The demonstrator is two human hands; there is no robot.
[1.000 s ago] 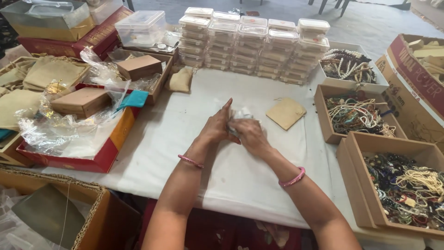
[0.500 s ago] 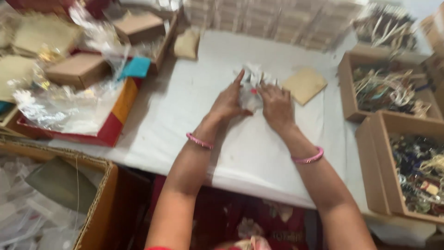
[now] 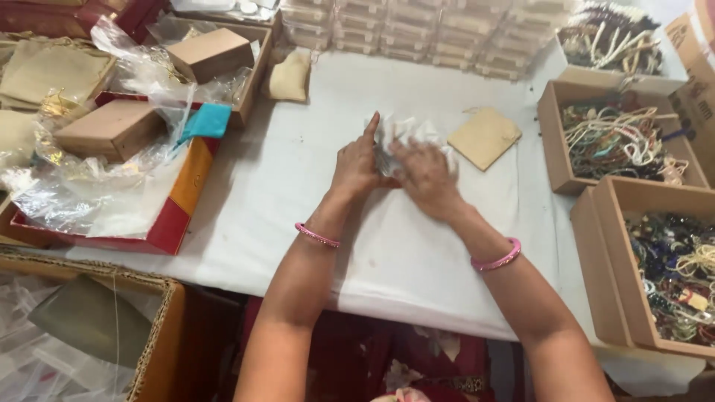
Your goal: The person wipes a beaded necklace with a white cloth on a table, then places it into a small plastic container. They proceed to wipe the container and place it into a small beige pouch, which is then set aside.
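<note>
Lying btwn both hands [image 3: 395, 170], crinkled clear packet [image 3: 406, 134]

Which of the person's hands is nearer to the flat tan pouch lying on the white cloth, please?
Right. The right hand lies just left of the tan pouch, on the crinkled white wrapping; the left hand is farther left, beyond it.

Both forearms reach fwd, wrists close. Left hand [image 3: 359, 162] w/ index finger straight, pointing away; right hand [image 3: 426, 175] palm-down, fingers curled, touching left.
</note>
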